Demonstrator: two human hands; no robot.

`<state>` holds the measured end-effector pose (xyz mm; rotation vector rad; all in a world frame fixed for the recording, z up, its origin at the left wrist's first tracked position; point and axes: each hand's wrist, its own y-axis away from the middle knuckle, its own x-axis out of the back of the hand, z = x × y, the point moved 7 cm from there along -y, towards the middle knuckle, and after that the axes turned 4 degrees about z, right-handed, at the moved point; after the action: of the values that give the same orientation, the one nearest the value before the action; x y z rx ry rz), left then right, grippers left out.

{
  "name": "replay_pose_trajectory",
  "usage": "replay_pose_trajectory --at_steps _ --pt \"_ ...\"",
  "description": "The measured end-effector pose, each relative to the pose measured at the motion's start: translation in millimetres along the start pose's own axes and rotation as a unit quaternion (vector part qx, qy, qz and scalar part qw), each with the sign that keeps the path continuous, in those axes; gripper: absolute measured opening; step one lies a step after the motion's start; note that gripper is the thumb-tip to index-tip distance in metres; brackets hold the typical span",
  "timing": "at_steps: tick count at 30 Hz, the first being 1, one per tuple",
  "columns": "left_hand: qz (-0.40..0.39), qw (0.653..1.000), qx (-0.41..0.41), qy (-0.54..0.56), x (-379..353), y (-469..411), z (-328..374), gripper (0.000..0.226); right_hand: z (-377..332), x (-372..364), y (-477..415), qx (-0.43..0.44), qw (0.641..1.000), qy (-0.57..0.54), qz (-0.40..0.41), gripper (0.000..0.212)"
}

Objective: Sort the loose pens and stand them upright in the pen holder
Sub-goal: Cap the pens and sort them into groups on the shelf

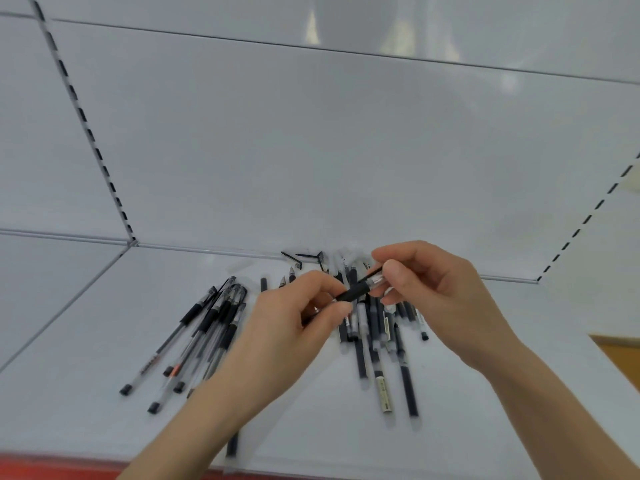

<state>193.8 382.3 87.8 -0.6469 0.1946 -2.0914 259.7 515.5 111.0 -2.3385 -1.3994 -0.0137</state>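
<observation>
Both hands hold one black-gripped pen (358, 289) above the shelf. My left hand (294, 327) pinches its lower end, and my right hand (433, 289) pinches the clear barrel at its upper end. Below them, several loose pens lie on the white shelf (104, 341): a fan of clear pens with black caps (207, 327) to the left and a heap of dark pens (381, 344) under and in front of my right hand. No pen holder is in view.
The white back panel (311, 150) rises behind the pens, with slotted uprights (83, 116) at left and right. A few small black clips (304, 258) lie by the back edge. The shelf's red front lip (52, 467) runs along the bottom left.
</observation>
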Motion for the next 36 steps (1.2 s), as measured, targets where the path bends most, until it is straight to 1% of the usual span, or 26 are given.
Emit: replay_pose_trajectory --at_steps 2,5,8,10,12,14,16,18,20,23,26,28,29,31,33,34,36 --pt "0.009 1.000 -0.007 0.001 -0.1 1.0 -0.7 0.028 1.3 -3.6 -0.4 0.008 1.000 -0.007 0.025 0.018" --pt "0.033 0.999 -0.008 0.006 3.1 4.3 -6.1 0.031 3.4 -14.3 -0.7 0.014 0.999 -0.002 0.028 0.018" --pt "0.054 0.999 0.007 0.002 10.7 7.4 -14.9 0.028 3.7 -26.5 -4.7 0.011 1.000 0.003 0.000 0.016" --pt "0.062 0.998 0.024 -0.013 17.4 7.9 -23.7 0.022 6.6 -37.9 -11.1 -0.004 0.999 0.015 -0.040 0.015" --pt "0.084 0.994 0.035 -0.057 29.1 8.9 -33.5 0.018 15.0 -49.1 -20.1 -0.037 0.996 0.018 -0.074 0.014" --pt "0.120 0.983 0.052 -0.130 46.3 12.4 -45.9 0.015 28.7 -53.5 -30.7 -0.069 0.995 0.028 -0.074 0.012" --pt "0.156 0.964 0.079 -0.201 65.4 18.2 -60.0 0.011 44.4 -54.6 -39.5 -0.082 0.990 0.088 -0.067 0.010" --pt "0.178 0.938 0.115 -0.273 82.0 23.6 -74.7 0.006 60.9 -60.5 -42.8 -0.096 0.977 0.169 -0.088 0.009" --pt "0.172 0.918 0.144 -0.326 90.8 27.5 -84.7 0.014 73.0 -71.6 -41.8 -0.103 0.958 0.240 -0.120 0.010" --pt "0.141 0.904 0.174 -0.365 92.5 29.6 -91.8 0.018 83.8 -91.0 -42.7 -0.097 0.931 0.317 -0.152 0.030" --pt "0.117 0.899 0.184 -0.381 90.4 29.1 -98.7 0.018 91.1 -103.6 -44.0 -0.108 0.902 0.374 -0.188 0.030" --pt "0.109 0.898 0.183 -0.384 90.1 27.3 -100.8 0.017 91.4 -107.2 -45.7 -0.118 0.888 0.399 -0.197 0.040" --pt "0.106 0.899 0.181 -0.383 89.6 26.4 -100.6 0.017 91.3 -107.2 -46.5 -0.122 0.884 0.405 -0.200 0.041" --pt "0.100 0.906 0.164 -0.378 87.0 22.2 -97.0 0.017 91.6 -103.2 -46.2 -0.139 0.883 0.399 -0.204 0.040" --pt "0.088 0.917 0.132 -0.366 82.4 12.3 -90.4 0.016 91.2 -94.9 -43.9 -0.160 0.889 0.378 -0.202 0.033" --pt "0.081 0.925 0.114 -0.354 79.2 4.3 -87.2 0.016 90.1 -89.3 -42.4 -0.172 0.897 0.357 -0.194 0.025" --pt "0.051 0.942 0.074 -0.324 69.4 -17.9 -82.8 0.016 85.2 -75.2 -40.3 -0.188 0.927 0.284 -0.156 0.007"
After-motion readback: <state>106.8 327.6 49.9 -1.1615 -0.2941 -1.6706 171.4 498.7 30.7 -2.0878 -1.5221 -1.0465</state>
